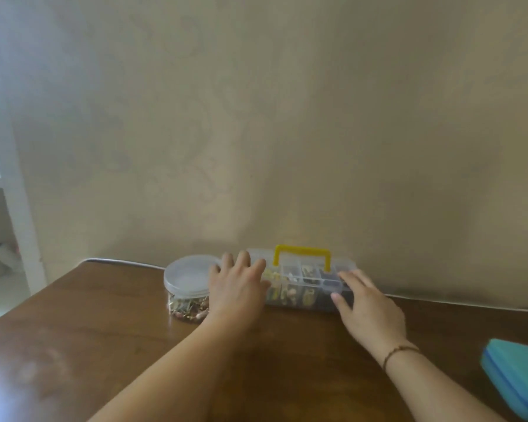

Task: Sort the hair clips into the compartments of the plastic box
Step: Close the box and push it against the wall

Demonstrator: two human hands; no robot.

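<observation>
Both hands were laid with fingers nearly straight on the closed plastic box (305, 278) by the wall, left hand (237, 289) hiding its left end, right hand (368, 303) its right. Blurred hair clips (290, 292) were seen inside its compartments; a lidded round jar (188, 287) held more.

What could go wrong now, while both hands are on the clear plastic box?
1. The left hand lies right beside the round clear jar and may knock it.
2. The clear plastic box with the yellow handle may slide toward the wall on the smooth brown wooden table under the right hand.
</observation>
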